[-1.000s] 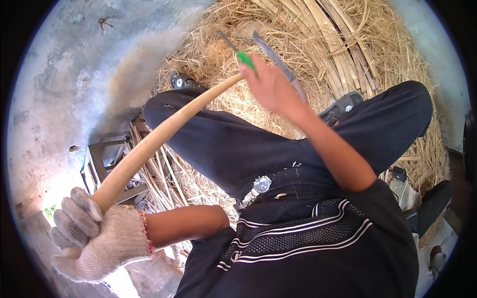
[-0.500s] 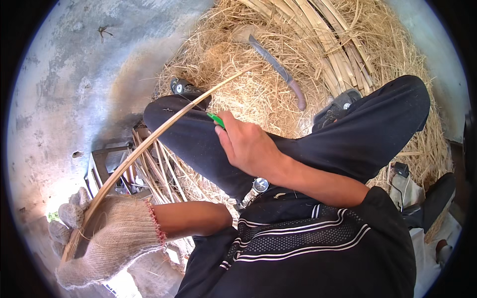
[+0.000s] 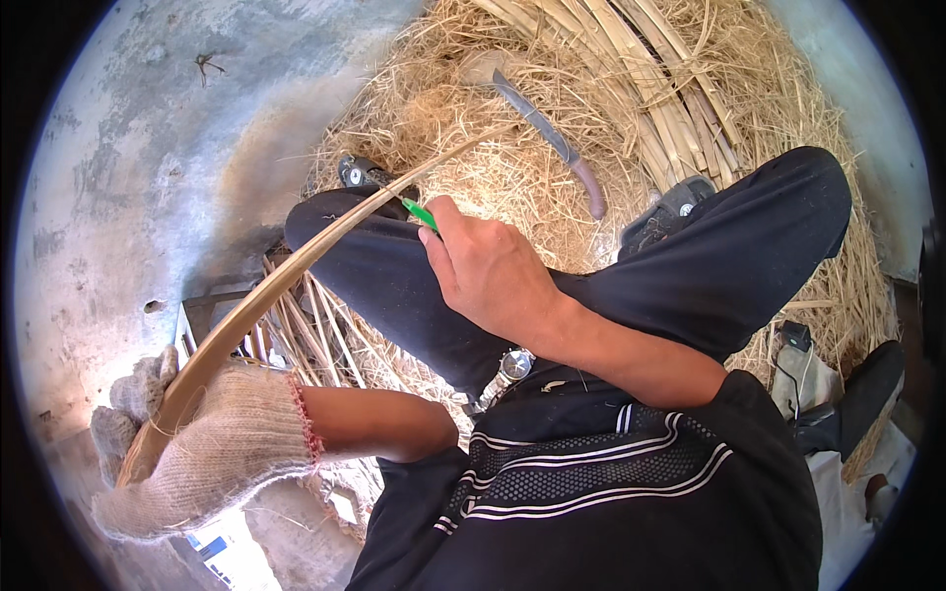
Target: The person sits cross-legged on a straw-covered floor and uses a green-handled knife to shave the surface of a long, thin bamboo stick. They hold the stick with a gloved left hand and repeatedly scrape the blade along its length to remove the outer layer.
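Note:
My left hand [image 3: 212,453], in a knitted cotton glove, is closed around the near end of a long bamboo strip [image 3: 296,264]. The strip slants up and away to the right, across my bent left leg, its far end over the shavings. My bare right hand [image 3: 493,266] grips a slim green-handled tool [image 3: 419,212], whose small tip meets the strip's edge about mid-length. The tool's working end is too small to make out. Beyond my hands, a machete [image 3: 537,120] with a dark curved blade and brown handle lies on the shavings, touched by neither hand.
Pale shavings [image 3: 424,98] cover the floor around my crossed legs. A bundle of split bamboo strips [image 3: 670,98] lies at the far right, and more thin strips [image 3: 320,325] are beside my left knee. A rough grey wall [image 3: 148,177] rises on the left.
My left hand has risen slightly and turned the bamboo strip so a broader face shows. My right hand has moved a little up and left, bringing the green-handled tool's tip to the strip.

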A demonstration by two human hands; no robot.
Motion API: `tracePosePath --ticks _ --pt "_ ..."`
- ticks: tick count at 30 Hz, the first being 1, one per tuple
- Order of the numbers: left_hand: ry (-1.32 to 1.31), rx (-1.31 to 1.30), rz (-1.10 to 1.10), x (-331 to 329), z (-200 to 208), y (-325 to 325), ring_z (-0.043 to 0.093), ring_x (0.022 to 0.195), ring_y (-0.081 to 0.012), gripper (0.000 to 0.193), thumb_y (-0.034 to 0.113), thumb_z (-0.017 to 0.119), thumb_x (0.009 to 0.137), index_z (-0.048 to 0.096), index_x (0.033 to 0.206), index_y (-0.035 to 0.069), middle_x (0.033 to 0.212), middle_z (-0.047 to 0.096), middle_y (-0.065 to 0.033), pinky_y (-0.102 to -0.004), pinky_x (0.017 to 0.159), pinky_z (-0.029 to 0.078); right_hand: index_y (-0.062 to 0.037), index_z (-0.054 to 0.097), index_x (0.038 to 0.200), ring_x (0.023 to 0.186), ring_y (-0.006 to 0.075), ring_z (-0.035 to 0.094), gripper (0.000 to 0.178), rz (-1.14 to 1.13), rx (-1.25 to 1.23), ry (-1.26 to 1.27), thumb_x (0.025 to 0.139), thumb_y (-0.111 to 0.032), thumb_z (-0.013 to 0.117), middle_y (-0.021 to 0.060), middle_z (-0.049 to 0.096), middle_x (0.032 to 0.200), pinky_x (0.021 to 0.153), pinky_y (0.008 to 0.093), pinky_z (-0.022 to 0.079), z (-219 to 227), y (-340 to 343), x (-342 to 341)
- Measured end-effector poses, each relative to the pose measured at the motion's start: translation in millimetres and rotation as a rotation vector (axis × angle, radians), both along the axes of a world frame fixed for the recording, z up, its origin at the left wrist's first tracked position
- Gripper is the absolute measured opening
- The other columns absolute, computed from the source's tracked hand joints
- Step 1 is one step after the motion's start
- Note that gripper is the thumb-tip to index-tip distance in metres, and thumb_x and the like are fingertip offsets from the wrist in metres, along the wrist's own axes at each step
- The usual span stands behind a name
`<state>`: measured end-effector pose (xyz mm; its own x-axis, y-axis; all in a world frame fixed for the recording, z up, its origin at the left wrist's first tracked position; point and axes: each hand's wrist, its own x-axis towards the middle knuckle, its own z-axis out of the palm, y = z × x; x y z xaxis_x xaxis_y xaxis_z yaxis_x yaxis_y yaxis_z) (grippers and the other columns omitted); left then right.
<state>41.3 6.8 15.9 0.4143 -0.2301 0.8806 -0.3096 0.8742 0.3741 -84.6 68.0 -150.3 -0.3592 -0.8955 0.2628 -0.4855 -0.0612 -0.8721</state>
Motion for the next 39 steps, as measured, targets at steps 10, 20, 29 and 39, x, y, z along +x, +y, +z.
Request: tracePosePath --ticks 10,20,29,39 --pt "-0.103 -0.022 0.193 -3 -2 1 0.054 0.052 -0.0162 0.026 0.025 0.056 0.088 0.046 0.083 0.002 0.071 0.05 -0.0085 -0.029 0.042 0.05 0.0026 0.047 0.102 0.06 0.0402 0.066 0.014 -0.026 0.254 0.184 0.092 -0.007 0.048 0.0222 0.062 0.064 0.053 0.0473 0.054 -46 -5 -22" --pt "-0.535 -0.255 0.917 -1 -5 -8 0.06 0.057 -0.0172 0.026 0.024 0.057 0.091 0.046 0.086 0.001 0.075 0.053 -0.0102 -0.0288 0.045 0.055 0.0007 0.047 0.103 0.055 0.0391 0.064 0.014 -0.011 0.223 0.223 0.094 -0.01 0.047 0.0189 0.061 0.065 0.052 0.0481 0.053 -30 -10 -6" --pt "-0.761 -0.432 1.338 -7 -2 0 0.064 0.061 -0.0182 0.026 0.022 0.058 0.093 0.046 0.089 -0.001 0.079 0.056 -0.0118 -0.0286 0.047 0.059 0.0044 0.05 0.106 0.07 0.0439 0.066 0.021 -0.08 0.467 0.194 0.085 0.0 0.049 0.0271 0.062 0.069 0.061 0.0495 0.053 -81 -9 -40" --pt "-0.679 -0.376 1.262 -7 2 2 0.065 0.06 -0.0185 0.03 0.029 0.042 0.098 0.043 0.088 0.0 0.081 0.055 -0.0128 -0.0266 0.05 0.062 0.0048 0.049 0.103 0.067 0.04 0.068 0.016 -0.02 0.484 0.209 0.09 -0.006 0.048 0.025 0.064 0.069 0.059 0.0473 0.056 -46 -12 -37"
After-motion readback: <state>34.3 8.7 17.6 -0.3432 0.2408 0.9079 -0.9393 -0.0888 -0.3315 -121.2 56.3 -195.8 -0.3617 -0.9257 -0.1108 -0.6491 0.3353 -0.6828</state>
